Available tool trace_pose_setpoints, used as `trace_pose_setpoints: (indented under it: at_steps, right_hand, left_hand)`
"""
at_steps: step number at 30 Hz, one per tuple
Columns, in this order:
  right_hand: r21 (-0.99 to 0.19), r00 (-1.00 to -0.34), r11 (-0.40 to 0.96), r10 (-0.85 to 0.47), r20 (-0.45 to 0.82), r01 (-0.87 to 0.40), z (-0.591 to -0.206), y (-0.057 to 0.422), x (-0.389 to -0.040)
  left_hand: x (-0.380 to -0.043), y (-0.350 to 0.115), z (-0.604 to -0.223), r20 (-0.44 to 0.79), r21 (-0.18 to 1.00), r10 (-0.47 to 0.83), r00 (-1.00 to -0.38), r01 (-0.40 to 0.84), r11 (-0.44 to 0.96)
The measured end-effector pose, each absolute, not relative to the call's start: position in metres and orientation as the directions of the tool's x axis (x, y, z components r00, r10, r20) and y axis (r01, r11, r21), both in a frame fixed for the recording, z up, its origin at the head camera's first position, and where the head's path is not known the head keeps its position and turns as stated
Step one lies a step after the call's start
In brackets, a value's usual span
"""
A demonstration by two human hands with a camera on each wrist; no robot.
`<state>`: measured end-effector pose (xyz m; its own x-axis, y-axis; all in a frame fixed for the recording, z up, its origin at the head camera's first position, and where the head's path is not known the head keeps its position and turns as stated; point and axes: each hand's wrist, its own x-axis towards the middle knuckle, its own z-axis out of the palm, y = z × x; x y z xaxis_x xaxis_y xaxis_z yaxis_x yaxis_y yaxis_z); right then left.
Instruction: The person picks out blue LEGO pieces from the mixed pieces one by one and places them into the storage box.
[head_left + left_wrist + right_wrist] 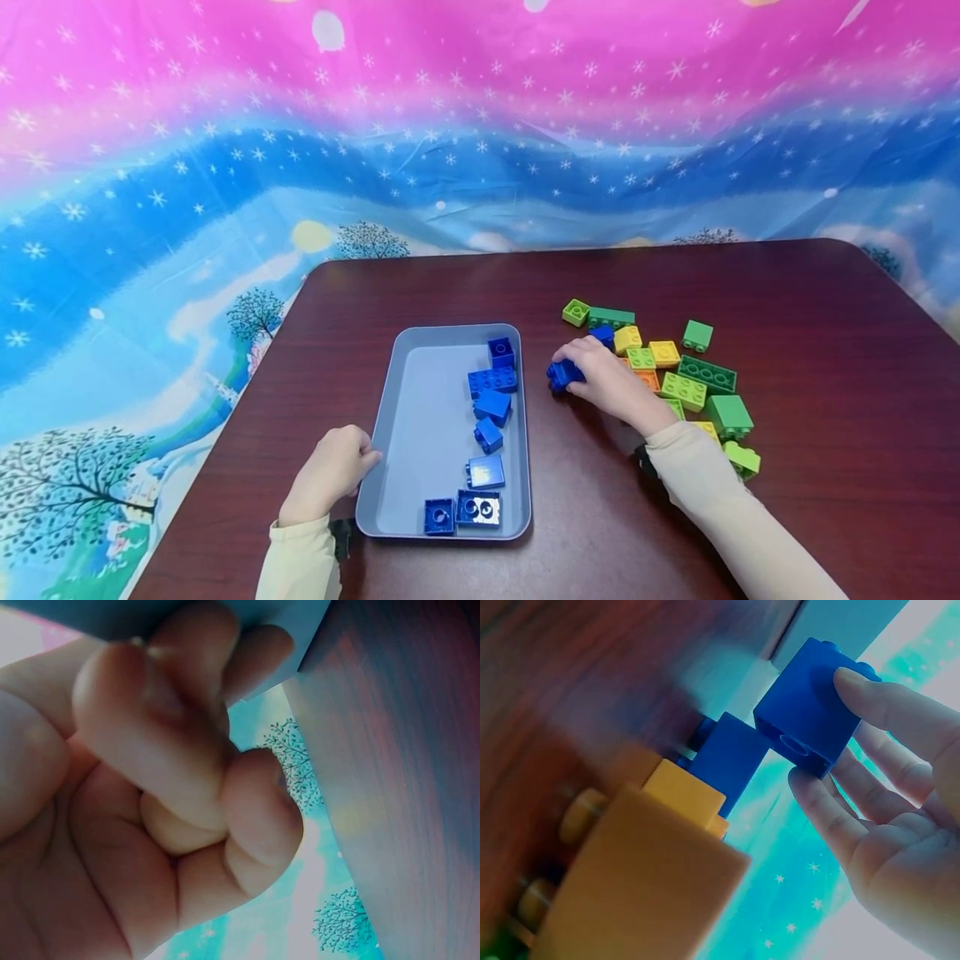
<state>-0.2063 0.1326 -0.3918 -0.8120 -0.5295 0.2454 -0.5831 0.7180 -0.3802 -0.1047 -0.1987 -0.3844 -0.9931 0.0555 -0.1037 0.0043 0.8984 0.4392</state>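
My right hand (603,379) grips a blue toy building brick (564,376) between thumb and fingers, just right of the tray. The right wrist view shows that brick (810,705) with its hollow underside turned partly toward the camera. My left hand (335,468) is at the left rim of the grey tray (382,400), its thumb on the edge. Curled fingers (259,817) show in the left wrist view, the upper ones against the tray's wall. Several blue bricks (492,407) lie along the tray's right side and near end.
Right of the tray lies a loose group of green (729,417), yellow (664,353) and orange bricks, partly behind my right hand. Another blue brick (602,335) sits among them. The dark wooden table (600,517) ends at a patterned cloth backdrop (465,150).
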Motion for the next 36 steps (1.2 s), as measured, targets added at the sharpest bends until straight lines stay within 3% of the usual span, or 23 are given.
trace_pose_setpoints:
  at_steps: [23,36]
  right_hand:
    - [-0.389,-0.788,0.686,-0.517,0.335,-0.615,-0.372,0.129,-0.192]
    - [-0.329,-0.721,0.648,-0.554,0.415,-0.687,-0.372,0.122,-0.186]
  left_hand:
    - [-0.107,-0.199,-0.383,-0.109,0.441,0.057,-0.992,0.003,0.898]
    - [-0.104,-0.200,-0.385,-0.111,0.447,0.054,-0.992,-0.001,0.895]
